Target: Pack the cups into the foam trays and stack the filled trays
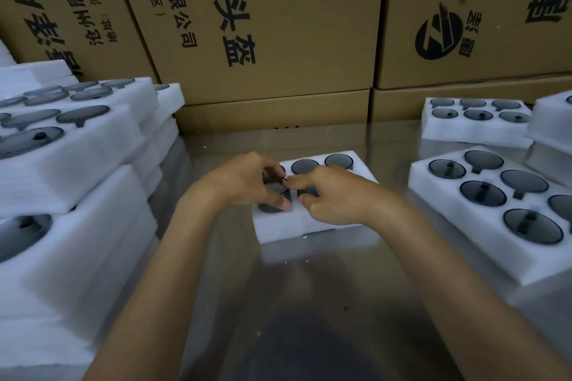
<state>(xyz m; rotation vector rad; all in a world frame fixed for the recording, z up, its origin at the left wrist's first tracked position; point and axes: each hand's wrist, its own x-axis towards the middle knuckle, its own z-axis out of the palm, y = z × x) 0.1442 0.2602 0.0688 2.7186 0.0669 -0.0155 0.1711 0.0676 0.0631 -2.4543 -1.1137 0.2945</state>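
Head view of a packing bench. A white foam tray (309, 223) lies at the centre of the glossy table (325, 288), with both hands over its near half. The left hand (244, 182) has its fingers curled round a dark cup (274, 195) standing at the tray's near-left pocket, thumb on the near side of the cup and fingertips on its far rim; how deep the cup sits cannot be told. The right hand (334, 195) has its fingers bent down onto the next pocket, covering a second dark cup (309, 191); whether it grips that cup or only presses it cannot be told. Two far pockets (305, 166) of the tray show dark round tops. To the right lie two filled trays (495, 204), well apart from the centre tray; to the left stands a tall stack of filled trays (71, 195). Printed cardboard boxes (278, 25) form the backdrop.
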